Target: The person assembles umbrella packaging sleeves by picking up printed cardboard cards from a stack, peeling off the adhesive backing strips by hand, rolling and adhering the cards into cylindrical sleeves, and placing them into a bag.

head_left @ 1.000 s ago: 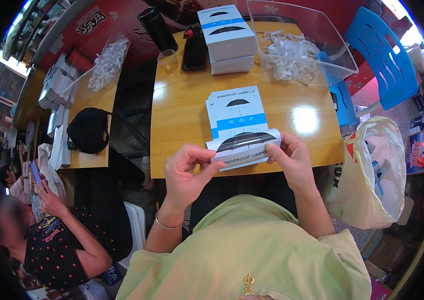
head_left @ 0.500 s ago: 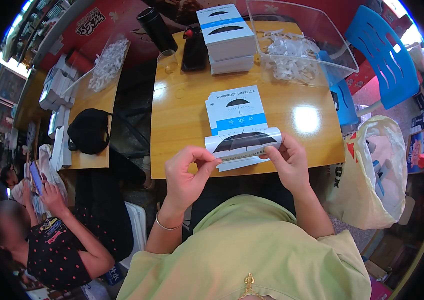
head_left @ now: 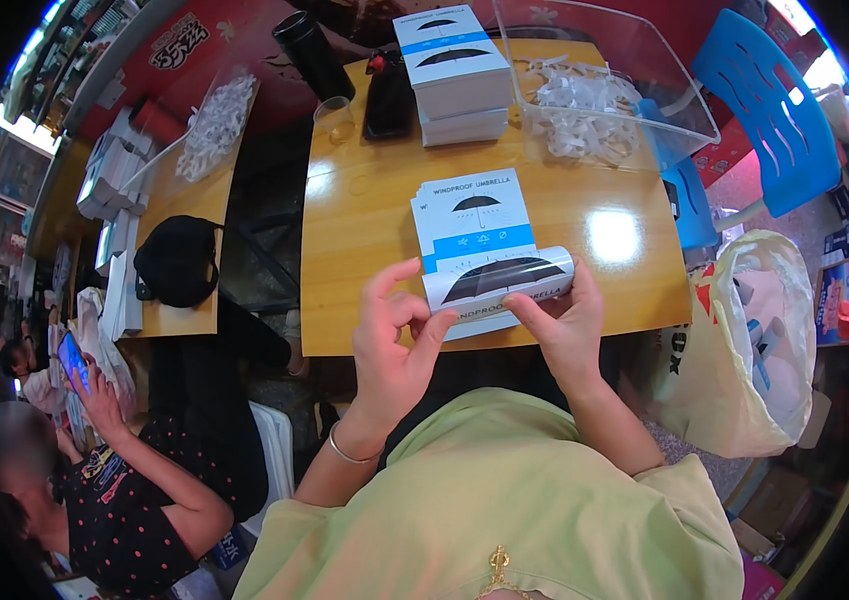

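Right hand (head_left: pixel 566 335): grip pinching the curled sheet (head_left: pixel 504 277) near its right end, thumb on the near face, fingers behind. Left hand (head_left: pixel 389 335): grip spread, index raised, thumb tip at the sheet's left end; can't tell if it touches. Thin metal bangle (head_left: pixel 349 452) on that wrist.

Curled sheet: glossy, smooth, bent into a shallow tube, black umbrella print outward. It's at the near edge of the desk (head_left: pixel 364 225), over the lower part of the flat sheet pile (head_left: pixel 477 212). Pile: matte-looking white with a blue band, edges slightly fanned at left.

Desk: yellow wood grain, sheen with bright glare spots. Far side: squared paper block (head_left: pixel 459 88), crisp edges, in two offset tiers; clear rigid bin (head_left: pixel 679 118) with thin loopy white strips (head_left: pixel 584 115) inside; round clear cup (head_left: pixel 334 122); black cylindrical flask (head_left: pixel 312 55); flat dark rectangular item (head_left: pixel 388 108).

Right of desk: crinkled off-white bag (head_left: pixel 704 380), mouth open, and blue slotted plastic chair (head_left: pixel 769 115).
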Motion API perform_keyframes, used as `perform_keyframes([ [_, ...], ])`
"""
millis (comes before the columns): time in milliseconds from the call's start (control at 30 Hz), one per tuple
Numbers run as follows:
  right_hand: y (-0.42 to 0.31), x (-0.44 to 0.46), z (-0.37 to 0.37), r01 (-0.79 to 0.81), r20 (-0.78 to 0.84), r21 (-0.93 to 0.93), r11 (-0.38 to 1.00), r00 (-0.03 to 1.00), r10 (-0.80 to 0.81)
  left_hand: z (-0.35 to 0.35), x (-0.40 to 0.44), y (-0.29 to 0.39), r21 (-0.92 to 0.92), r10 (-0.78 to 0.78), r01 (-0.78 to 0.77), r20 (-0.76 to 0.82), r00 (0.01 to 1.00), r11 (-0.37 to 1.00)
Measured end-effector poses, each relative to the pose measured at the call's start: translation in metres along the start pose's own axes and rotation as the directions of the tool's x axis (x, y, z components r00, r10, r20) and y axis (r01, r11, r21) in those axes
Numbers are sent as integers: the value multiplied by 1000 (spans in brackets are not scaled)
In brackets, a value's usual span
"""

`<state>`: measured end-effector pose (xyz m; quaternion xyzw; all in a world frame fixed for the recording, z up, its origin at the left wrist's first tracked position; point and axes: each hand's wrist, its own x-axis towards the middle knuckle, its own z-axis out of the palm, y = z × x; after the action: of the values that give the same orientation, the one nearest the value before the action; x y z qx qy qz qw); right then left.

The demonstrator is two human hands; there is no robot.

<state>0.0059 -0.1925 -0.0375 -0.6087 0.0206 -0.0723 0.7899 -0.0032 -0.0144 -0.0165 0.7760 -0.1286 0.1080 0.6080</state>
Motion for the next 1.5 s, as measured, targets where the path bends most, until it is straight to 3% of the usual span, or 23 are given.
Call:
perform_keyframes([
  [167,1,-1,1,18,-17,-5,1000,1000,-18,5,-2,1,-268,-238,220,-38,970,938],
  [367,0,-2,0,46,-17,-45,998,999,-47,11,-7,-2,-539,-324,236,-73,943,808],
  [467,0,-3,-2,58,-13,-56,997,998,-59,10,-5,-1,-531,-381,331,16,924,780],
  [967,-2,-2,2,90,-53,-153,984,994,-99,26,-15,1,-398,-277,243,-28,960,885],
  [1167,-1,-4,4,148,-90,-125,981,983,-160,32,-21,-6,-561,-313,235,-45,949,794],
  [1267,1,-3,3,147,-93,-117,982,983,-158,34,-16,0,-608,-322,268,22,947,747],
  [1500,0,-2,-1,100,-85,-98,990,990,-109,27,-16,-11,-550,-309,271,24,951,790],
])
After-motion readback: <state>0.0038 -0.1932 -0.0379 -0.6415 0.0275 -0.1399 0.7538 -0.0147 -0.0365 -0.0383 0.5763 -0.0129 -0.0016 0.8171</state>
